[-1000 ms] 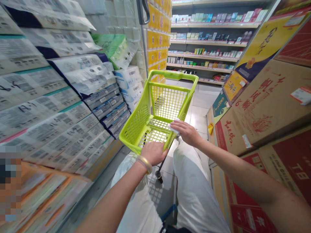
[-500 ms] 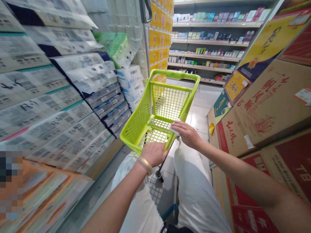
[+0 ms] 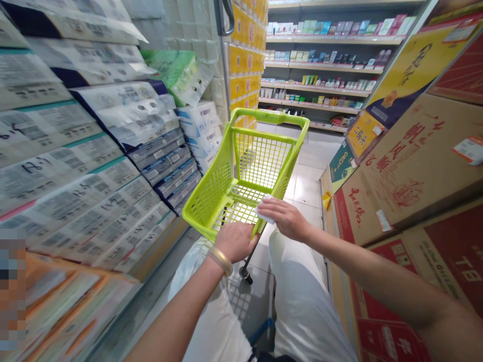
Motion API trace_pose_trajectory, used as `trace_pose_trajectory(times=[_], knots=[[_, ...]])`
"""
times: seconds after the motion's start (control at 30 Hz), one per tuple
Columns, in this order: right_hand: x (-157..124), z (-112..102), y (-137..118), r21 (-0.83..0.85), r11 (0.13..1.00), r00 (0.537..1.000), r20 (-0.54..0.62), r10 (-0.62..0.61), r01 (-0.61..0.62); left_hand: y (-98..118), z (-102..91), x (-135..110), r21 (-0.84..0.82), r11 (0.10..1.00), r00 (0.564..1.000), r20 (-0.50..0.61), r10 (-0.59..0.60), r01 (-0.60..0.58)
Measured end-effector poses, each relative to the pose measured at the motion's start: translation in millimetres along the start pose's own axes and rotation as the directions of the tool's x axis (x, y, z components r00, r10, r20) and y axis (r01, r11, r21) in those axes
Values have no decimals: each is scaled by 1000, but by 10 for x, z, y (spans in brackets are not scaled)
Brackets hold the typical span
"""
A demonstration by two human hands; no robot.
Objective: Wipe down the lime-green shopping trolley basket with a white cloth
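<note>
Lime-green shopping cart stands on the tiled floor of a narrow shop aisle, just ahead of the person's white trousers. The left hand, with a gold bangle at its wrist, is closed around the cart's near rim. The right hand lies palm down with its fingers stretched out, pressing a white cloth against the rim at the near right corner. Nothing shows inside the mesh basket. Wrapped tissue packs are stacked high along the left side, and cardboard boxes line the right. Far shelves with small goods close the end of the aisle.
</note>
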State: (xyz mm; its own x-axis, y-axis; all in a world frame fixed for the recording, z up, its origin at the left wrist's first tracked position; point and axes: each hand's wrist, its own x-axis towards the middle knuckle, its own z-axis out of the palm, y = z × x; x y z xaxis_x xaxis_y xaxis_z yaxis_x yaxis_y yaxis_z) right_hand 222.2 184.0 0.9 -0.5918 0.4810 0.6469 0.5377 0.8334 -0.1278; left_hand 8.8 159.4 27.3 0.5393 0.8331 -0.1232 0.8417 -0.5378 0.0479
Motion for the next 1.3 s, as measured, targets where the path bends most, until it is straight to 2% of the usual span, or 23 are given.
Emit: trace_pose_trajectory(times=[0.1, 0.17, 0.3, 0.37, 0.5, 0.6, 0.73, 0.83, 0.97, 1.03, 1.1, 1.2, 1.3], knots=[[-13, 36, -117, 55, 991, 990, 61, -126, 123, -4, -3, 2, 8, 1000, 1000, 19, -16, 16], [-4, 14, -64, 30, 994, 992, 63, -107, 105, -7, -7, 2, 8, 1000, 1000, 21, -3, 3], [30, -59, 138, -63, 997, 999, -27, 40, -42, -18, -16, -2, 7, 999, 999, 22, 36, -37], [32, -48, 124, -88, 993, 997, -28, 71, -73, -25, -19, -9, 12, 999, 999, 19, 50, -50], [5, 40, -72, -58, 998, 997, 70, -21, 25, -54, -21, -35, 16, 998, 998, 19, 64, -64], [4, 30, -49, -44, 997, 993, 100, -64, 69, -93, -29, -64, 8, 996, 996, 23, 89, -90], [32, -83, 196, -126, 990, 998, -7, 67, -67, -159, -44, -109, -16, 992, 992, 15, 127, -126], [40, -76, 189, -143, 982, 991, -62, 118, -126, -216, -46, -137, -25, 990, 991, 2, 137, -137], [26, 33, -24, -101, 995, 1000, 22, 16, -14, -318, -30, -160, -9, 988, 988, -12, 155, -155], [16, 41, -23, -111, 994, 1000, 28, -4, 7, -392, -13, -165, -19, 987, 987, -25, 159, -160], [2, 9, 81, -140, 989, 999, -20, 44, -47, -482, 1, -167, -50, 986, 986, -46, 158, -160], [-13, -23, 248, -163, 962, 971, -134, 199, -220, -610, -13, -163, -79, 989, 991, -50, 122, -126], [23, 72, 196, -144, 935, 937, -183, 296, -324, -636, -102, -146, -6, 1000, 999, -35, 25, -25]])
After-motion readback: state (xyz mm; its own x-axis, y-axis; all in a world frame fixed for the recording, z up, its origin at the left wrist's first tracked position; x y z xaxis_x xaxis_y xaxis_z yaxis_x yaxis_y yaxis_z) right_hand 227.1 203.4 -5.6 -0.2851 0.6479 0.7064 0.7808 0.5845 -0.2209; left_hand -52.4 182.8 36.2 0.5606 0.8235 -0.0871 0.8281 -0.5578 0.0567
